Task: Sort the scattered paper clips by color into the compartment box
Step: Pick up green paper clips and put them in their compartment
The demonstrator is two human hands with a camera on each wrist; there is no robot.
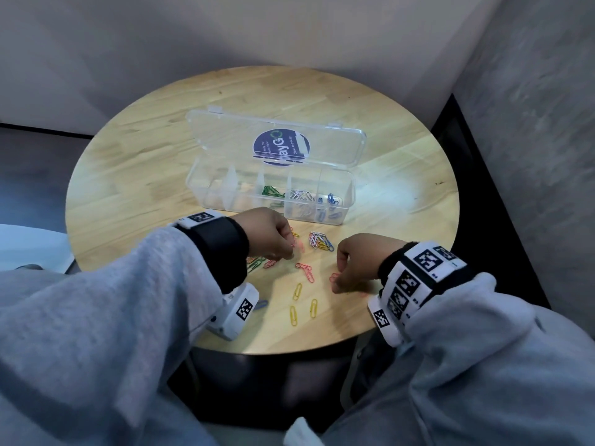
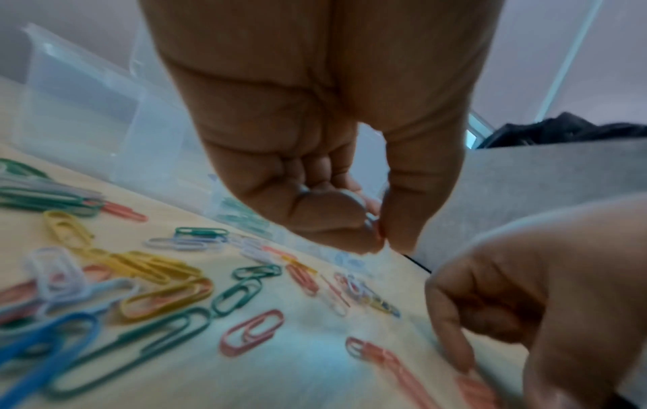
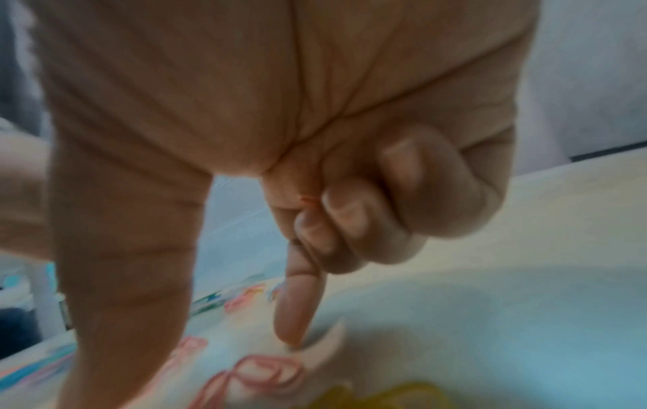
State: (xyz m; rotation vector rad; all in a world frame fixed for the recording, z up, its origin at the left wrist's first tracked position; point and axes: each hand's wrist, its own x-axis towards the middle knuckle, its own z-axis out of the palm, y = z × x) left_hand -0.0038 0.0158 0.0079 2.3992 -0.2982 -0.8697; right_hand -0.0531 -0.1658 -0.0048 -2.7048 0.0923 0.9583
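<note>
Thumb and fingertips of my left hand [image 1: 291,249] [image 2: 381,240] pinch a pink paper clip [image 1: 293,245] just above the table, in front of the clear compartment box [image 1: 346,201]. My right hand [image 1: 336,283] hovers low to the right, its index finger [image 3: 294,326] touching the table by loose pink clips [image 3: 266,370]. Its other fingers curl on a pink clip [image 3: 308,199] tucked in the palm. The box holds green clips [image 1: 272,191], white clips [image 1: 301,196] and blue clips [image 1: 331,199] in separate compartments. Mixed clips [image 1: 320,241] lie scattered between my hands.
The box lid [image 1: 225,136] stands open toward the back of the round wooden table [image 1: 128,175]. Yellow clips [image 1: 297,291] lie near the front edge, and green, yellow and blue ones [image 2: 140,290] lie under my left wrist. Walls close in behind and at the right.
</note>
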